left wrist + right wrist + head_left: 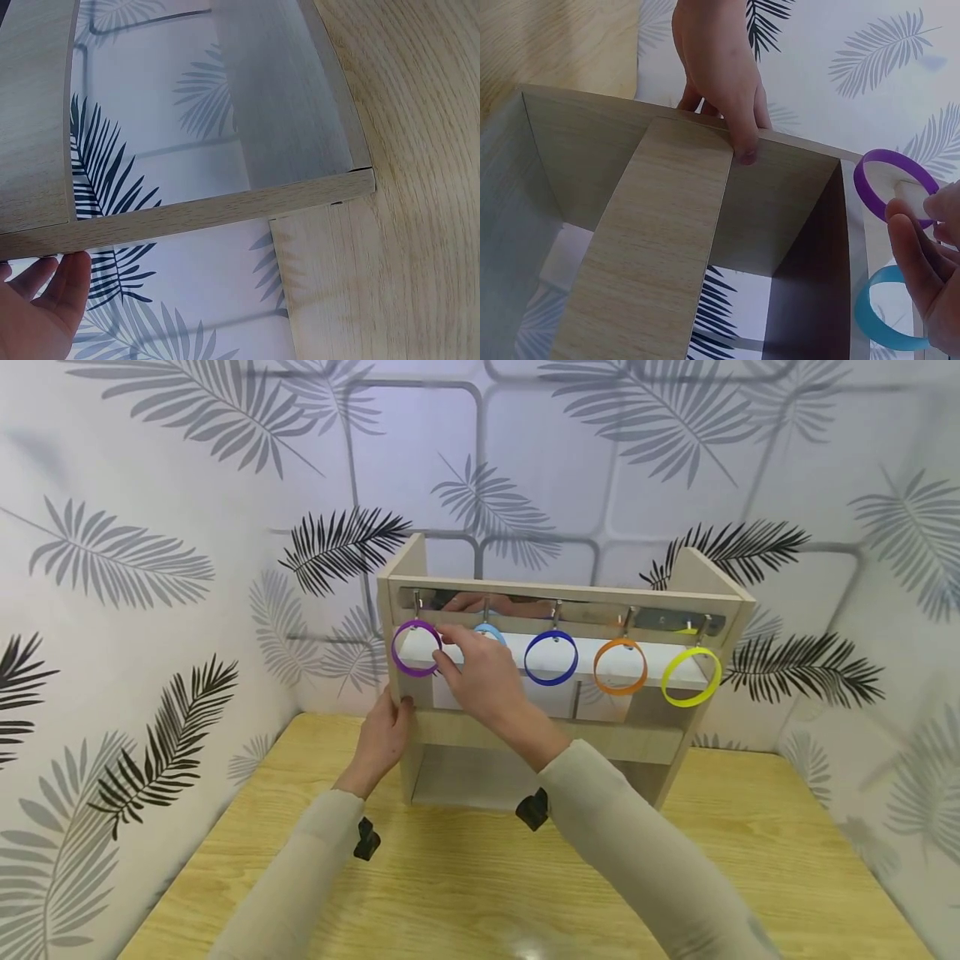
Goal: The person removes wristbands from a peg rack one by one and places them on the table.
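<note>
My right hand [487,681] pinches the right edge of a purple ring [417,672], which hangs at the left end of a row on a small wooden shelf unit [547,737]. Partly covered by that hand is a light blue ring [491,631]. Further right hang a dark blue ring [551,682], an orange ring [619,692] and a yellow ring [690,702]. Low on the unit's left side, my left hand [384,739] grips the side panel; the right wrist view shows its thumb [744,142] on the inner face and the other fingers outside.
The rings hang from small hooks [557,608] on a shiny metal strip [592,610] along the unit's top front. Beneath the unit lies a wood-grain table [465,893]. Behind it and at both sides stand walls [540,435] with a feather pattern.
</note>
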Demonstrator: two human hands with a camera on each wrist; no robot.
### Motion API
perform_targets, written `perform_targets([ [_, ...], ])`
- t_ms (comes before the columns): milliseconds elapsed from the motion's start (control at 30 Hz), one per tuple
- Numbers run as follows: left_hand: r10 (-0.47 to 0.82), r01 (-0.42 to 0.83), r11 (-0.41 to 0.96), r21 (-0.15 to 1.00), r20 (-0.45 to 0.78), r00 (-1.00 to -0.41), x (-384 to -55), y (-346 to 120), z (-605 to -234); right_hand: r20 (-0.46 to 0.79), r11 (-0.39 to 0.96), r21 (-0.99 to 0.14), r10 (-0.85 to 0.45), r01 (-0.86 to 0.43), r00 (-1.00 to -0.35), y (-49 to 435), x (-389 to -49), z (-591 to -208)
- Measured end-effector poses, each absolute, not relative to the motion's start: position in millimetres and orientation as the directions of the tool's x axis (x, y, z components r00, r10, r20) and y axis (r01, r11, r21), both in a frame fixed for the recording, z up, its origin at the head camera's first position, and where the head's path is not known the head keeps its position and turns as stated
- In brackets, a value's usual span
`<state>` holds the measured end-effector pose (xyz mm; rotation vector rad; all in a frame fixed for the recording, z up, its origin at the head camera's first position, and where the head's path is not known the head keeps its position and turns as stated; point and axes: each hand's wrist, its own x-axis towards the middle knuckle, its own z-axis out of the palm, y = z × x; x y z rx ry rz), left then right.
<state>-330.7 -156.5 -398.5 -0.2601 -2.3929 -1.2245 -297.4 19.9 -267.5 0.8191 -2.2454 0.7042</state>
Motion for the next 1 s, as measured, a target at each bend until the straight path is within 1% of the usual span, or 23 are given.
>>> perform_targets([
  [467, -0.027, 0.345, 0.58, 0.738, 0.441, -0.897, -329.3, -155.9, -396.6, 0.708, 0.602, -0.385, -0.294, -0.7, -0.642, 10.5, -301.6, -269.4],
  [900, -0.045, 0.32, 0.561, 0.763, 0.415, -0.909, -326.4, -155.0, -395.4, 0.74, 0.563, -0.393, -0.277, -0.727, -0.614, 10.7, -296.4, -270.6],
  [1000, -0.044, 0.324, 0.564, 0.759, 0.419, -0.907, -326.4, -155.2, -395.0, 0.757, 0.545, -0.395, -0.262, -0.739, -0.598, 10.8, -295.3, -269.6],
])
